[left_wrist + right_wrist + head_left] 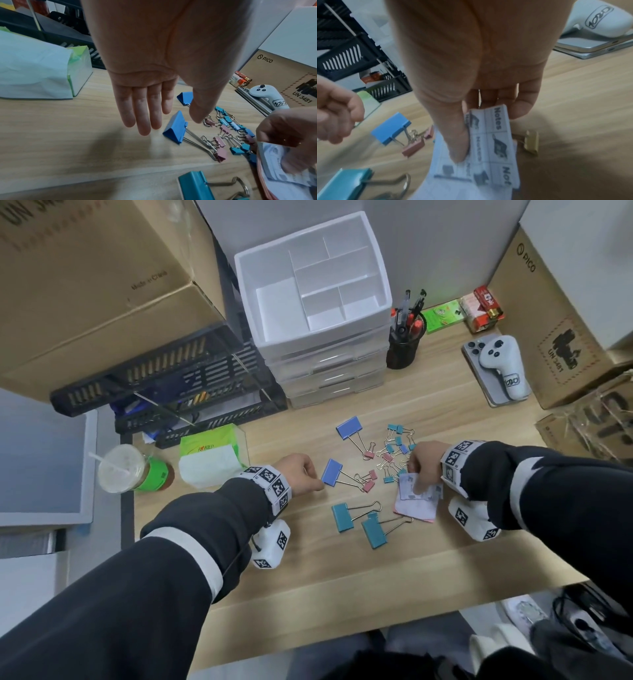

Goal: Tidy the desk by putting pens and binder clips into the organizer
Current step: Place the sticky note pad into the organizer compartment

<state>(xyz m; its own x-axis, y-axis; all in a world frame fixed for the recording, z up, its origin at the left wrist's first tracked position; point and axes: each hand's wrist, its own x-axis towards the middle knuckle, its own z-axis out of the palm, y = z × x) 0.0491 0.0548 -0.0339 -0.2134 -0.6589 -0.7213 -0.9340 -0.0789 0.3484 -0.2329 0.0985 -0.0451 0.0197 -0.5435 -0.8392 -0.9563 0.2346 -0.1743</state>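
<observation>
Rightward, printed white note sheets pinched between thumb and fingers of the right hand, lifted over a pink-edged paper pad toward the light wooden desk's front edge. Left hand empty, fingers straight in its wrist view, tips just beside a large blue metal binder clip. Small blue and pink binder clips scattered mid-desk between both hands; two large teal binder clips nearer the front edge. White compartmented plastic organizer at the back edge, black mesh pen cup just beside it.
</observation>
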